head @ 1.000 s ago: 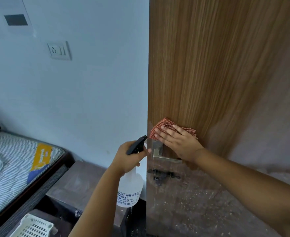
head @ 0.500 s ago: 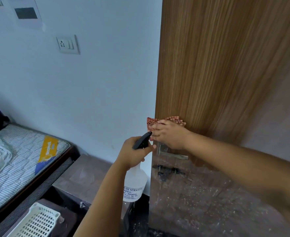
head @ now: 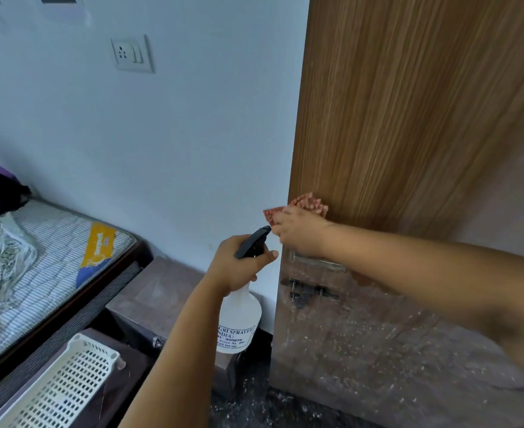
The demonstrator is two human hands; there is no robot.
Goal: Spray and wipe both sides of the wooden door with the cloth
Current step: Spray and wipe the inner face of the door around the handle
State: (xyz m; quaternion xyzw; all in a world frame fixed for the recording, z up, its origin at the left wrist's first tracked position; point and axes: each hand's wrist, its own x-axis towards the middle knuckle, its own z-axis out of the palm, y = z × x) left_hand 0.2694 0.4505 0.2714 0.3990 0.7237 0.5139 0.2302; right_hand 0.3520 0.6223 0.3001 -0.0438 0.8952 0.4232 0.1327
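White wall fills the left of the head view, with the wooden door (head: pixel 409 134) standing edge-on at right, its long axis vertical. At its free edge, just above the lever handle (head: pixel 319 263), the right hand (head: pixel 301 233) presses the red checked cloth (head: pixel 304 203) to the wood — a corner hangs past the edge. Nearer and lower left, the left hand (head: pixel 242 264) grips the spray bottle (head: pixel 239 322) by its trigger head, nozzle toward the door. The right hand is the nearer to the door's uncleaned upper face — I judge the stroke runs up from there.
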